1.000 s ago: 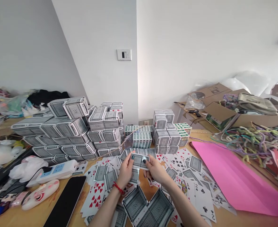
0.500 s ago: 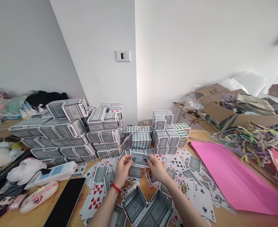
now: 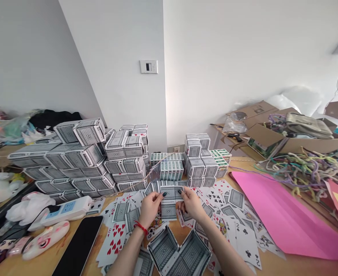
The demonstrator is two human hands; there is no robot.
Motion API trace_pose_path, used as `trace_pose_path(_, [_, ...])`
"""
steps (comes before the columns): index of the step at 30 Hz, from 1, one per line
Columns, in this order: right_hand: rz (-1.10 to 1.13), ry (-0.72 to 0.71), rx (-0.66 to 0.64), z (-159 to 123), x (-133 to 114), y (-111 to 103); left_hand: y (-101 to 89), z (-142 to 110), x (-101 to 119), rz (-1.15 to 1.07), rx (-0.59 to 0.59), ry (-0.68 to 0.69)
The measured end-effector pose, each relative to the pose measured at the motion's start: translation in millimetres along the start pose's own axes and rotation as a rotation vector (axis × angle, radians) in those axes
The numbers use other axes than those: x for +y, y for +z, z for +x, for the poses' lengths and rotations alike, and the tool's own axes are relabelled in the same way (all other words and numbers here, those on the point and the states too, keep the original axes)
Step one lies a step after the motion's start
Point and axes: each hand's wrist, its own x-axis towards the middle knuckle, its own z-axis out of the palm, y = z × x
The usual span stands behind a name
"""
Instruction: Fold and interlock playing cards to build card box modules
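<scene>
Between my two hands is a piece of joined playing cards (image 3: 169, 193), patterned grey backs facing me, with one part hanging down in the middle. My left hand (image 3: 151, 209) pinches its left end between thumb and fingers. At the right end, my right hand (image 3: 190, 201) grips it the same way. Closer to me stands an open heart-shaped box (image 3: 180, 255) made of cards, notch pointing away. Loose playing cards (image 3: 246, 241) lie scattered on both sides, some face up, some face down.
Stacks of card-built blocks (image 3: 82, 155) rise at the back left, with a smaller stack (image 3: 202, 166) right of centre. Green card boxes (image 3: 171, 168) stand between. A phone (image 3: 78, 245) and a power strip (image 3: 68, 211) lie left; pink paper (image 3: 284, 214) and tangled yarn (image 3: 309, 172) lie right.
Both hands have shifted slightly, and the card piece has tilted so that its hanging middle part shows more fully. The heart-shaped box stays where it was.
</scene>
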Motion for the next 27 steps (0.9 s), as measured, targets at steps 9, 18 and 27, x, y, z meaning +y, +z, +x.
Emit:
trace_pose_path(9, [-0.016,-0.016,-0.080,-9.9,-14.5,2.3,0.7,-2.9,-1.3,0.193,0.099,0.122])
trace_pose_path(18, [-0.023,0.001,-0.123,-11.4,-14.1,1.1,2.3,-4.2,-2.7,0.151,0.068,0.138])
trace_pose_path(27, [-0.008,0.002,-0.104,-4.1,-2.8,0.0,1.2,-3.1,1.9,-0.108,0.088,0.062])
